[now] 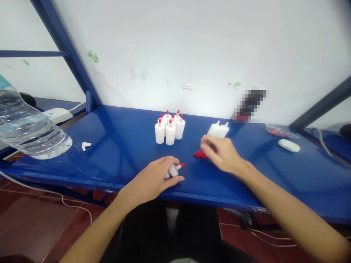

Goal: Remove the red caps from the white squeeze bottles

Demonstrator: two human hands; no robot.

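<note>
My left hand (157,177) is wrapped round a white squeeze bottle (173,170) with a red tip cap, tilted to the right near the table's front edge. Over a small pile of red caps (199,154) hovers or rests my right hand (219,151), its fingers curled together; whether a cap is between them is hidden. Just behind that hand lie white bottles (218,129) with bare nozzles and no red caps. Several white bottles with red caps (170,133) stand upright in a group at the middle back.
A large clear water bottle (30,128) looms at the left. A small white piece (86,145) lies near it. On the right are a white oval case (289,145) and a plastic bag with red bits (282,130). Blue frame posts (65,47) flank the blue table (123,146).
</note>
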